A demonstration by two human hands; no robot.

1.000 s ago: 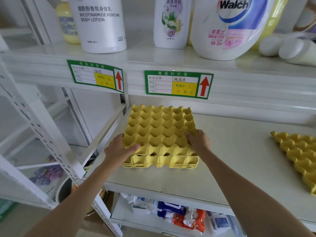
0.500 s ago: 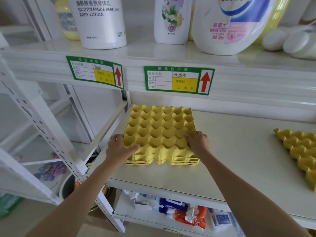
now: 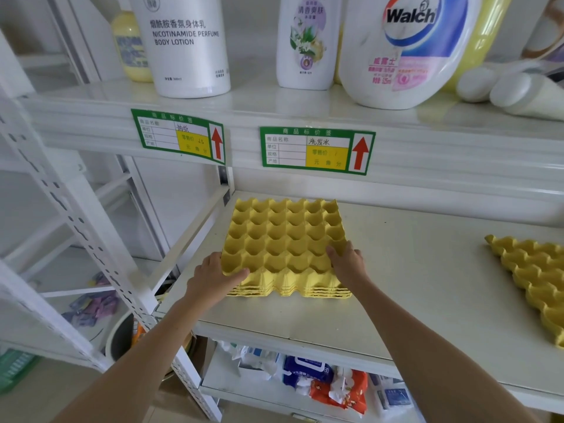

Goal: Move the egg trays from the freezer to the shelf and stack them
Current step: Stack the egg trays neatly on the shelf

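Over on the far left, the white perforated upright [image 3: 76,230] of the rack slants across, with a dark round pot [image 3: 122,337] down behind it near the floor. Next along, the left hand [image 3: 213,277] grips the near left corner of the stack of yellow egg trays [image 3: 283,239], thumb curled over the top rim, fingers tucked round the side and hidden from here. The stack sits at the left end of the middle shelf [image 3: 396,285], flat on the board, several trays nested, their wavy edges lined up along the front. The right hand [image 3: 348,264] holds the near right edge, thumb hooked into a cup on top, fingers wrapped down the side. Above, two green price tags [image 3: 317,151] with red arrows on the shelf lip, and up top a white body lotion bottle [image 3: 186,44], a smaller white bottle [image 3: 308,41] and a big Walch jug [image 3: 409,50]. Far right, another yellow egg tray [image 3: 537,276] lies on the same shelf, well apart from the stack, partly cut off by the edge. Below, packets of wipes [image 3: 308,374] on the lower shelf
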